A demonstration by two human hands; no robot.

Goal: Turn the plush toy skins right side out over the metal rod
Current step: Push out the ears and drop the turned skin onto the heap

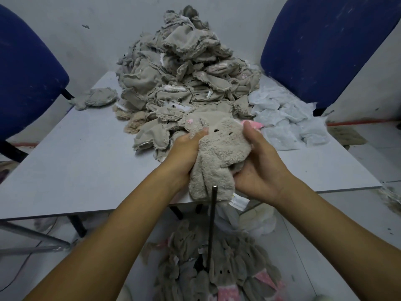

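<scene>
Both hands are gripping one fuzzy grey plush skin (219, 148) above the near table edge (86, 211): the left hand (186, 153) is curling around its left side, and the right hand (256, 168) is cupping the right side with the thumb pressing near a pink ear. The skin is already showing its furry face and stitched eyes, so it is looking mostly turned, with a white label (239, 202) hanging below. The metal rod (211, 224) is standing upright just in front of the skin's lower end, its tip bare. Unturned skins are lying in a heap (184, 72) behind; finished ones are piling on the floor (217, 272). A limb may be staying tucked inside if the skin is dropped now, and a hard push onto the rod tip could be straining a seam.
</scene>
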